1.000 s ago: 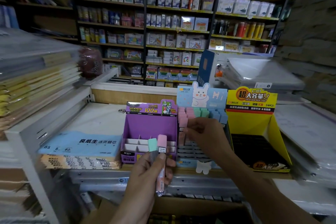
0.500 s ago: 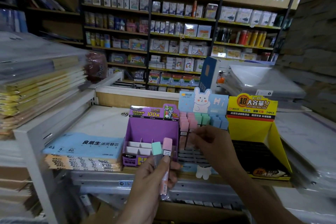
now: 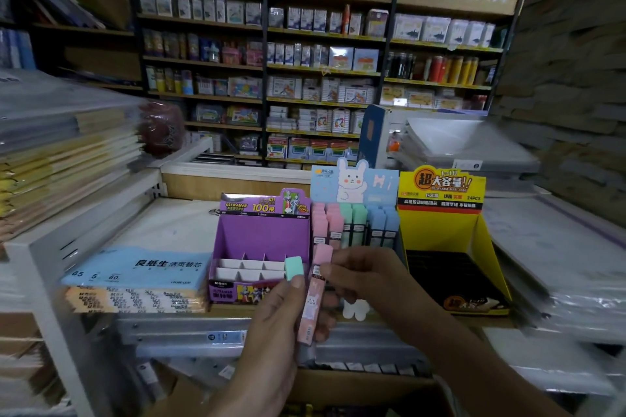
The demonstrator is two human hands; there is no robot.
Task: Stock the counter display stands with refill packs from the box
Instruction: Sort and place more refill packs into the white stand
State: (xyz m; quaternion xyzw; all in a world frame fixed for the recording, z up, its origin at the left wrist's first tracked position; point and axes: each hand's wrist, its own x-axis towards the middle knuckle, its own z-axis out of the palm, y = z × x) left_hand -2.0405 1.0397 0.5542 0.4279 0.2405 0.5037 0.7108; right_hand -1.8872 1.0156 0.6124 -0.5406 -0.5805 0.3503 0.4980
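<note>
Hands sit nearest, low at six o'clock. The left hand (image 3: 281,325) is curled round two slim packs held upright: a pink refill pack (image 3: 313,301) printed with a bunny and, touching it at its ten o'clock, a green-capped pack (image 3: 293,267) with the thumb tip just below the cap. The right hand (image 3: 372,281) reaches in from four o'clock and pinches the pink refill pack just under its cap between fingertips and thumb. Brown cardboard (image 3: 355,386) shows beneath the wrists. Just beyond the hands three counter stands stand side by side. At eleven o'clock is a purple stand (image 3: 264,234) with white card dividers in its front tiers. At twelve is a bunny stand (image 3: 354,183) with upright rows of pastel packs (image 3: 352,223), pink, green, then blue. At two is a yellow stand (image 3: 440,230) with dark contents I can't make out. A blue loose-leaf paper pack (image 3: 135,267) lies flat at nine o'clock. Wrapped notebook stacks (image 3: 67,152) rise at ten. Farthest off, at twelve, wall shelves (image 3: 305,78) are crowded with stationery.
</note>
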